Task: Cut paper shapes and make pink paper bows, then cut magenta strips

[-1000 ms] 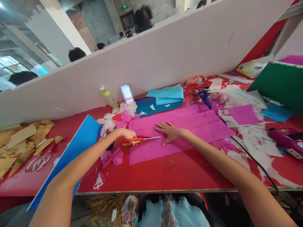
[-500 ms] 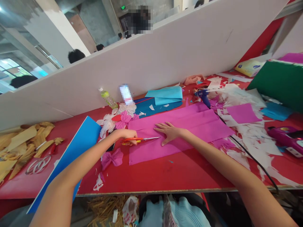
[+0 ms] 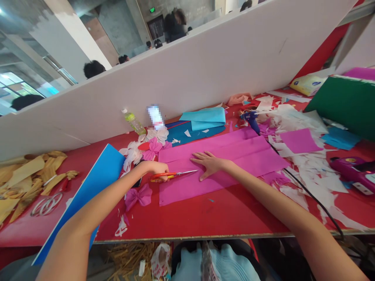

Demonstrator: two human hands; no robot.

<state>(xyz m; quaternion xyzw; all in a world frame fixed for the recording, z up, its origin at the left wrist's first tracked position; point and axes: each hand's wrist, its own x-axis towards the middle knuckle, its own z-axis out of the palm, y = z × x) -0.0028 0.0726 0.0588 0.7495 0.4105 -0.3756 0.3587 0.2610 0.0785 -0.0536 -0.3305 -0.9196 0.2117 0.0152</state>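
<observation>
My left hand is wrapped round the handles of a pair of scissors with orange and yellow grips. The blades look closed, lie over a large magenta sheet and point right, with their tip close to my right hand. That hand lies flat on the sheet, fingers spread. A seam or cut edge runs across the sheet near its upper part. Left of the sheet are a magenta bow, a pink bow and white crumpled flowers. A dark object under my left wrist is mostly hidden.
A blue board leans across the left side. Behind stand a green bottle and a phone against the white partition. At right lie a blue glue gun, its black cable, and white scraps.
</observation>
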